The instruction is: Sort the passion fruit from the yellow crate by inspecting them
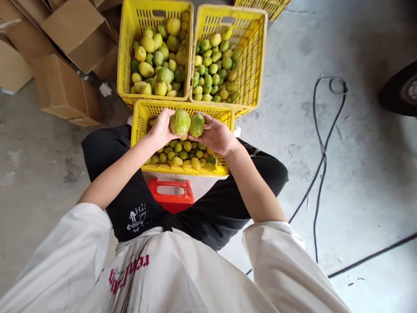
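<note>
My left hand (pixel 162 129) grips a large green lemon (pixel 180 122) with a yellowish tinge. Close beside it, my right hand (pixel 217 134) has its fingers round a smaller, darker green lemon (pixel 197 125). Both fruits are held side by side above the near yellow crate (pixel 182 172), which contains many small green and yellow lemons (pixel 183 154). Beyond stand two more yellow crates: the left crate (pixel 123 56) holds larger, mixed green and yellow lemons (pixel 164 75), and the right crate (pixel 257 65) has smaller, mostly green ones (pixel 208 79).
Cardboard boxes (pixel 61 84) are piled at the upper left. A red plastic stool (pixel 172 200) is between my legs. Black cable (pixel 323 152) loops over the concrete floor at right, near a wheel (pixel 402 91). Part of another yellow crate (pixel 276 6) shows at the top.
</note>
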The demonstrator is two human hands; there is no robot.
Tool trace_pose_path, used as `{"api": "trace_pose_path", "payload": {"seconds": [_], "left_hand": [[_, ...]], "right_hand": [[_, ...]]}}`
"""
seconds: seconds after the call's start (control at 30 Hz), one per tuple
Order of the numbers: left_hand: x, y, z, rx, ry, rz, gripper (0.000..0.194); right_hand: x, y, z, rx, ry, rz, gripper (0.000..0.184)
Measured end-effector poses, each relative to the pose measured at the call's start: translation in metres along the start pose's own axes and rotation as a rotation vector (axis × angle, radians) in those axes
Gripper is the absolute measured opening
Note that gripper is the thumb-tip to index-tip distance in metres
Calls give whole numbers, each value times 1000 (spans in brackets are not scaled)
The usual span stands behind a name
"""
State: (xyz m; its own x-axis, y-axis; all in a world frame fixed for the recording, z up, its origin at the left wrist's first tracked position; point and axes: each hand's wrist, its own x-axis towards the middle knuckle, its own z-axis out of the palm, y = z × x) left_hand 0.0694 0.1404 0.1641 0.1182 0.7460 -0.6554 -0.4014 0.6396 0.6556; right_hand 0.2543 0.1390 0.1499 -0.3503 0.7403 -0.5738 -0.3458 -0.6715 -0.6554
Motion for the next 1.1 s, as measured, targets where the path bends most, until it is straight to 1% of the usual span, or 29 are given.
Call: {"api": "trace_pose_path", "payload": {"seconds": [0.07, 0.13, 0.17, 0.23, 0.33, 0.43, 0.53, 0.6, 0.7, 0.77, 0.83, 0.93, 1.0, 1.1], "left_hand": [[-8, 3, 1, -19, -46, 15, 17], [-13, 3, -1, -1, -79, 42, 8], [-14, 2, -3, 15, -95, 56, 10], [-16, -3, -6, 41, -122, 83, 23], [-16, -17, -11, 54, -173, 111, 37], [-16, -31, -17, 49, -188, 133, 38], [-17, -41, -27, 31, -161, 146, 40], [-19, -44, -36, 4, -157, 157, 45], [-25, -49, -48, -24, -197, 164, 49], [-29, -52, -54, -36, -211, 169, 49], [-33, -56, -58, -77, -213, 168, 46], [-35, -61, -62, -156, -248, 124, 38], [-34, -64, -62, -175, -269, 97, 36], [-32, -70, -61, -173, -237, 92, 32]], "right_hand": [[-6, -1, -4, 0, 7, -19, 47], [-12, 1, -9, -30, 0, -61, 43], [-15, 2, -11, -51, -11, -83, 40], [-20, 8, -15, -87, -38, -120, 37], [-22, 22, -16, -112, -65, -132, 45], [-16, 39, -15, -65, -77, -151, 45], [-10, 53, -15, 30, -117, -206, 48], [-10, 56, -17, 55, -134, -225, 52], [-18, 54, -22, 55, -117, -250, 54], [-25, 51, -25, 73, -116, -247, 50], [-32, 47, -27, 100, -159, -213, 45], [-38, 47, -28, 118, -218, -172, 38], [-39, 51, -27, 127, -201, -165, 33], [-37, 59, -27, 158, -155, -163, 31]]}}
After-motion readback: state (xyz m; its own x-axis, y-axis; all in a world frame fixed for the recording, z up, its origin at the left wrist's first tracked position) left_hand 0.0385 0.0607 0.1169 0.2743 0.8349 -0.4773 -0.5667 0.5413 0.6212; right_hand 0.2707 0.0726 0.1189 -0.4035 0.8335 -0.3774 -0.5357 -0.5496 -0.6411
